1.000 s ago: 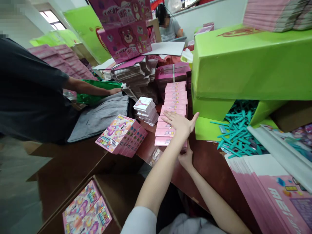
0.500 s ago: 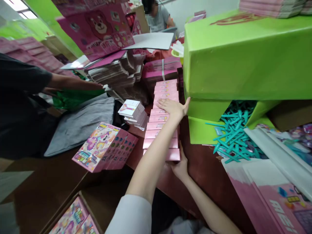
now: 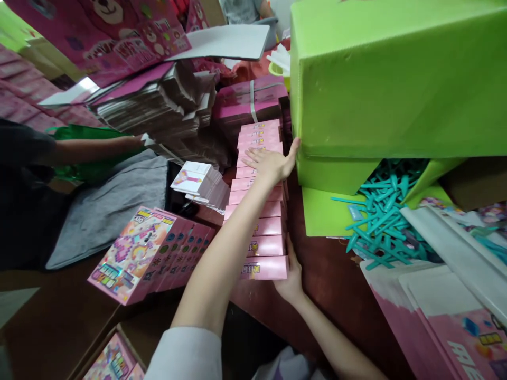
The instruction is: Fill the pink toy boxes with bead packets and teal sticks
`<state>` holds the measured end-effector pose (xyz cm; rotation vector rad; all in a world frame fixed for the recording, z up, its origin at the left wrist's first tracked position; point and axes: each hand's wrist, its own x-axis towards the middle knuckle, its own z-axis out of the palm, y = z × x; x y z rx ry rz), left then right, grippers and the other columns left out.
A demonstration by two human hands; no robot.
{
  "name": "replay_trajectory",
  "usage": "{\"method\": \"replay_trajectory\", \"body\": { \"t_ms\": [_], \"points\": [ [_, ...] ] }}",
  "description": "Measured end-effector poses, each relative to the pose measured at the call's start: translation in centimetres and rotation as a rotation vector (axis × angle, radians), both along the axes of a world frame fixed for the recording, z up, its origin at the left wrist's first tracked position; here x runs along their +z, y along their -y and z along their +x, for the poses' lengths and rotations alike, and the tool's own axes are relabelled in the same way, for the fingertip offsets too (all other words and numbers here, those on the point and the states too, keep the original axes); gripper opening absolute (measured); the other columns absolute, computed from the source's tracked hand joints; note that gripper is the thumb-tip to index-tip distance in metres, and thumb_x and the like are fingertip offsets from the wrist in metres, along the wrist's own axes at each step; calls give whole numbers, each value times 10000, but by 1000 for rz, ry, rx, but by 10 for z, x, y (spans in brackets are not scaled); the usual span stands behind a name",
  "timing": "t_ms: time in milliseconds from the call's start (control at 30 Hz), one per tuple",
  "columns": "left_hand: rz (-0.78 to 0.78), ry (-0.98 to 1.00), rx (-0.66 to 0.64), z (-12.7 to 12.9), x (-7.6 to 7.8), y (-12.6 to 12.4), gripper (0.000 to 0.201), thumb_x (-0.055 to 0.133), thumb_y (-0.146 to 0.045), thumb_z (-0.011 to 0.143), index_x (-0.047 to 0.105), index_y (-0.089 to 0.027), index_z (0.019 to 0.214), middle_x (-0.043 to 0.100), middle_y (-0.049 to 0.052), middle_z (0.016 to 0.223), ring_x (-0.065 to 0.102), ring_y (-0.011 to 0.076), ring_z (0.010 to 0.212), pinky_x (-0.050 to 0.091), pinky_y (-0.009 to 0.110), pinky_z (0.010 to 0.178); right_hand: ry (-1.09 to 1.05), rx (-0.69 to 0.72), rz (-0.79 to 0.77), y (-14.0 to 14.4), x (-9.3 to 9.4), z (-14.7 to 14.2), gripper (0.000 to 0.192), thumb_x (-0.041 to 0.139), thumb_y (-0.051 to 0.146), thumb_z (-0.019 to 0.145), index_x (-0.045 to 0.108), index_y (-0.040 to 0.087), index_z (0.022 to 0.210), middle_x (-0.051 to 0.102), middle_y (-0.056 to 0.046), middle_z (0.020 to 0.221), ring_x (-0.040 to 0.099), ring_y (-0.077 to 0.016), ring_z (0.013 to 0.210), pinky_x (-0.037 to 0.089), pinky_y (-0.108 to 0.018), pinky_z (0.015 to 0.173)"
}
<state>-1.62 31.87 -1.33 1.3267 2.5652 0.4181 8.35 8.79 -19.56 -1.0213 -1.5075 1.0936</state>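
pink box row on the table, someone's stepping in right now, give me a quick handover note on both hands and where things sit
Left hand: open, palm flat on top of the row of pink boxes, toward its far end, thumb by the green carton.
Right hand: pressed against the near end of the row, at the nearest box; grip hidden.
Row: lies on the brown table, running away from the person, beside the green carton.
Done: boxes are lined up edge to edge.
Left: the row is not lifted yet; an open box sits at the lower left.
Nearby: teal plastic pieces on the right, a co-worker's arm on the left.
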Motion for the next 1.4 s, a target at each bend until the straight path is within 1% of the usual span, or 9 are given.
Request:
{"method": "replay_trajectory", "body": {
  "t_ms": [133,400,567,700,867,1100,1200,1333,1400],
  "points": [
    [71,-65,-63,-5,-7,-9,1122,187,-813,742,190,55,1454,72,250,1547,-69,397,1431,53,599,1115,-14,14,-9,0,0,1,853,659,265,754,230,192,1487,411,-130,1438,384,-318,1338,362,-498,1101],
    [56,-141,-159,-23,-9,-16,1062,100,-771,785,184,45,1460,79,218,1554,4,332,1451,15,530,1148,-30,20,-10,-1,1,0,878,657,251,756,191,194,1499,399,-125,1449,435,-304,1305,432,-460,1053],
    [49,-146,-174,-32,-7,-22,999,35,-726,816,207,14,1465,123,183,1557,74,314,1451,28,525,1153,-40,13,-11,0,-1,-2,873,658,248,758,196,203,1497,366,-118,1472,409,-304,1323,411,-469,1070],
    [24,-142,-153,-38,-6,-33,945,58,-692,841,210,-1,1468,134,182,1555,102,309,1448,60,530,1151,-60,13,-25,0,-3,-2,835,635,253,780,206,221,1495,342,-103,1487,377,-302,1345,371,-488,1098],
    [7,-193,-211,-53,-7,-49,798,146,-609,884,224,-83,1479,92,119,1574,49,281,1458,1,558,1138,-62,16,-65,2,-5,-2,734,570,295,839,232,231,1487,355,-101,1479,370,-297,1350,370,-501,1095],
    [112,-217,-140,-62,-12,-63,659,188,-563,895,442,-197,1380,366,112,1484,264,312,1391,157,600,1100,-89,22,-74,2,-8,-3,678,546,368,864,274,236,1470,334,-95,1491,306,-298,1384,321,-517,1123],
    [130,-253,-96,-60,-15,-68,657,212,-593,882,480,-216,1348,410,126,1442,281,330,1376,192,593,1086,-95,27,-59,0,-7,-3,645,501,364,890,259,246,1477,309,-85,1505,290,-290,1393,311,-522,1126],
    [114,-261,-80,-65,-15,-73,630,181,-536,907,413,-223,1403,293,99,1523,218,333,1410,174,594,1097,-98,8,-42,-2,-3,-3,660,511,385,885,252,257,1479,310,-85,1505,316,-291,1381,331,-527,1111],
    [78,-243,-169,-73,-11,-72,610,138,-470,930,348,-213,1442,257,90,1543,223,343,1410,176,615,1092,-98,5,-34,-2,-2,-4,686,536,398,870,253,252,1478,316,-92,1502,332,-294,1373,345,-522,1103]
  ]
}}
